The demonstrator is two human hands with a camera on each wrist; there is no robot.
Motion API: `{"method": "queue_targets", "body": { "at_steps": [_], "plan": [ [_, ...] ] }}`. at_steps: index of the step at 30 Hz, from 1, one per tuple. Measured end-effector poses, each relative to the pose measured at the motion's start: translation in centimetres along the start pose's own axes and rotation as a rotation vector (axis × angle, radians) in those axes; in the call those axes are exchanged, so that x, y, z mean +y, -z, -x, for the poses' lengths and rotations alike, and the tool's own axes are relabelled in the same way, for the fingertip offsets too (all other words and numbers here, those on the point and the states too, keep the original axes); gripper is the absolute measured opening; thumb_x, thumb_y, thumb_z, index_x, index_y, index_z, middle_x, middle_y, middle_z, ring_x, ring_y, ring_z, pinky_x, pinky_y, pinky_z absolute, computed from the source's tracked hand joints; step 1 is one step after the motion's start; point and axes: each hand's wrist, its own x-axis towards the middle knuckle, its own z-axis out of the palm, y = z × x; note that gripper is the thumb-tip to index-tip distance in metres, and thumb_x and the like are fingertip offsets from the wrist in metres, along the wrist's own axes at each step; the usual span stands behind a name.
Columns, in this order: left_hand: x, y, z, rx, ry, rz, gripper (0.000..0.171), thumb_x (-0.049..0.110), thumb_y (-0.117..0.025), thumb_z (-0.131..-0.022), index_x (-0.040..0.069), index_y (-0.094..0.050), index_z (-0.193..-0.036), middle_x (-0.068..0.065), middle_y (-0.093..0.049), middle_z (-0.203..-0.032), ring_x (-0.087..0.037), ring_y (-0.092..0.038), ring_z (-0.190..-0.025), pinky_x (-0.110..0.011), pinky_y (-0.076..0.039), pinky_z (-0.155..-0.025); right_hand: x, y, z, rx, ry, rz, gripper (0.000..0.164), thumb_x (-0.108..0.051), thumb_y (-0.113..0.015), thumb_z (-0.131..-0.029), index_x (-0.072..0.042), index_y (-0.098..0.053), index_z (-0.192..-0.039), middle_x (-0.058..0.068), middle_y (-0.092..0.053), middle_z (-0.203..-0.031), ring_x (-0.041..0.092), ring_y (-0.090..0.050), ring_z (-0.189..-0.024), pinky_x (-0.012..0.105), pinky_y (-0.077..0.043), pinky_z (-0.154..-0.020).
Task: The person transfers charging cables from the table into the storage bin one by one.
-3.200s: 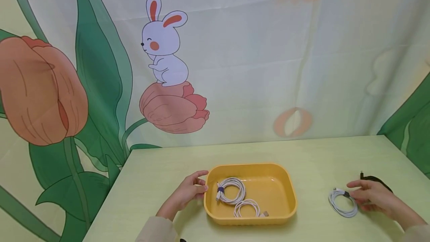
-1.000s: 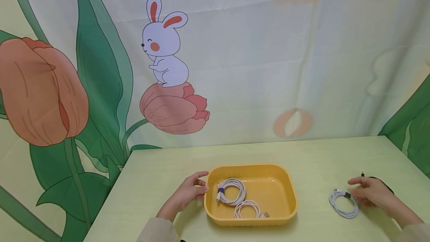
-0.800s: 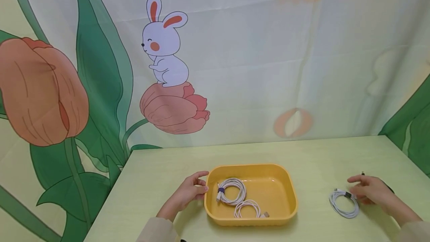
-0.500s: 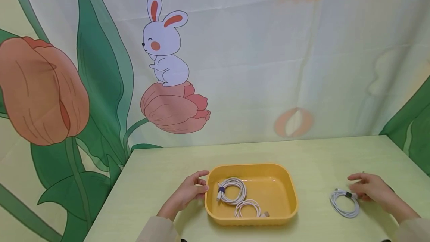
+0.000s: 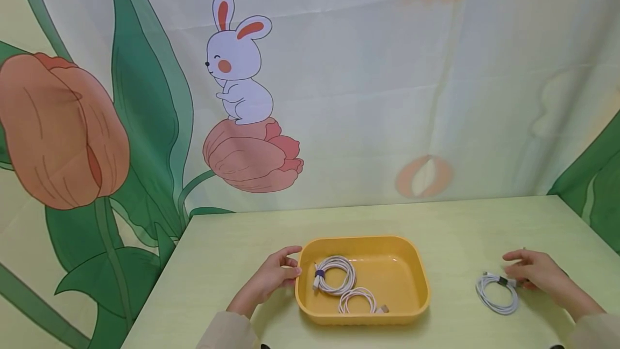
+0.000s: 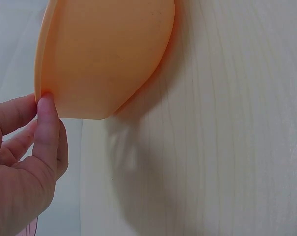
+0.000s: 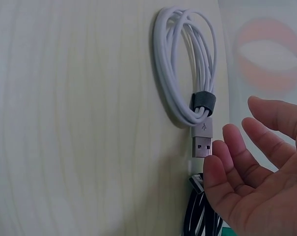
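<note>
My left hand [image 5: 273,275] is at the left side of a shallow yellow plastic bin [image 5: 387,284]; its thumb and fingertips touch the rim. In the left wrist view those fingertips [image 6: 46,101] rest against the outer wall by the edge. Two coiled white cables lie inside: a thicker one [image 5: 345,284] with a dark blue strap and a thinner one [image 5: 370,298]. To the right, my right hand [image 5: 540,273] hovers with loosely bent fingers beside a coiled white USB cable [image 5: 499,308] with a dark strap. In the right wrist view its fingertips are close to the USB plug [image 7: 202,142].
A bundled black cable [image 7: 190,216] lies behind the white coil's plug, largely hidden by my right hand in the head view. The pale table [image 5: 232,236] ends at a hanging cloth [image 5: 349,123] printed with a rabbit and tulips.
My right hand has shifted slightly up and away from the white coil, covering more of the black cable. The left hand, bin and cables stay as they were.
</note>
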Motion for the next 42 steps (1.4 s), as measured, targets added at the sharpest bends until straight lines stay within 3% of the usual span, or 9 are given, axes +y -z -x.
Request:
{"method": "queue_targets", "body": {
  "at_steps": [16,28,35,42],
  "plan": [
    [0.0,-0.1,-0.1,0.004,0.004,0.002,0.050,-0.001,-0.055,-0.082,0.006,-0.040,-0.129,-0.007,-0.046,-0.090,-0.013,-0.050,-0.070,-0.029,-0.051,-0.066,0.4,-0.1,-0.1,-0.011,0.000,0.050,0.050,-0.022,-0.059,-0.082,0.012,-0.045,-0.116,0.000,-0.058,-0.084,0.009,-0.046,-0.064,0.025,-0.042,-0.056],
    [0.1,0.0,0.0,-0.004,0.000,0.012,0.049,-0.003,-0.054,-0.083,0.005,-0.040,-0.130,-0.006,-0.045,-0.089,-0.012,-0.049,-0.070,-0.029,-0.051,-0.067,0.9,-0.8,0.1,0.000,-0.003,0.028,0.048,-0.019,-0.061,-0.080,0.011,-0.047,-0.114,0.000,-0.059,-0.081,0.011,-0.043,-0.053,0.025,-0.040,-0.051],
    [0.1,0.0,0.1,-0.002,-0.007,0.016,0.049,-0.002,-0.054,-0.083,0.006,-0.040,-0.130,-0.006,-0.045,-0.089,-0.012,-0.050,-0.070,-0.028,-0.051,-0.066,1.0,-1.3,0.4,0.058,0.026,0.091,0.049,-0.020,-0.067,-0.075,0.010,-0.050,-0.111,0.005,-0.061,-0.084,0.011,-0.047,-0.058,0.025,-0.041,-0.050],
    [0.1,-0.1,0.1,-0.001,-0.007,0.018,0.049,-0.002,-0.054,-0.083,0.006,-0.040,-0.130,-0.006,-0.045,-0.089,-0.012,-0.050,-0.070,-0.029,-0.051,-0.066,1.3,-1.8,0.4,0.070,0.071,0.140,0.043,-0.014,-0.065,-0.077,0.011,-0.052,-0.109,0.004,-0.058,-0.082,0.007,-0.047,-0.066,0.022,-0.041,-0.055]
  ]
}}
